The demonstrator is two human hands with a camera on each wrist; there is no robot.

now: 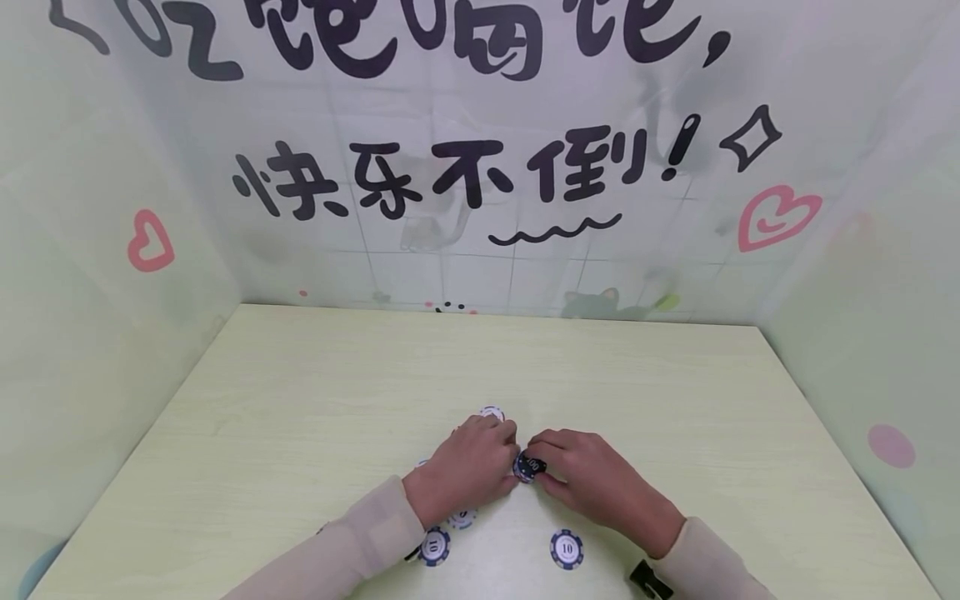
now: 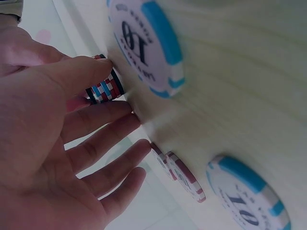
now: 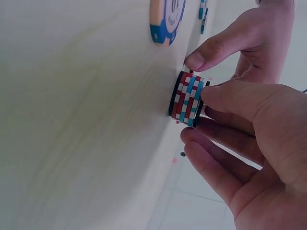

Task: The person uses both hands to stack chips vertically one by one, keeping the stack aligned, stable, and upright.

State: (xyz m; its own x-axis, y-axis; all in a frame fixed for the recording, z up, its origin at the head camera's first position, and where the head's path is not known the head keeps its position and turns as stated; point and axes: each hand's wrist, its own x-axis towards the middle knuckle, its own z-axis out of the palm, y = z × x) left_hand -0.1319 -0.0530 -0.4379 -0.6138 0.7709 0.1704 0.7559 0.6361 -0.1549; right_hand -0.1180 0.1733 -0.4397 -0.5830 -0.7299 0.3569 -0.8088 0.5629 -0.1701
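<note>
A short stack of poker chips point(image 3: 187, 98) stands on the table, with red, blue and white edges and black chips at both ends. My right hand point(image 1: 600, 479) pinches the black top chip point(image 1: 529, 467) between thumb and fingers. On the other side, my left hand point(image 1: 468, 462) has its thumb and index finger right beside the stack. The left wrist view shows the left fingers point(image 2: 110, 127) spread and nearly straight. A white-and-blue chip marked 10 point(image 2: 146, 45) lies near the left thumb.
One blue-edged 10 chip point(image 1: 567, 549) lies near the right forearm, another point(image 1: 433, 547) by the left sleeve. Beyond the left hand is a pale chip point(image 1: 492, 412). Red-edged chips point(image 2: 184, 177) lie past the left fingertips. A printed curtain point(image 1: 480, 275) closes off the table's back.
</note>
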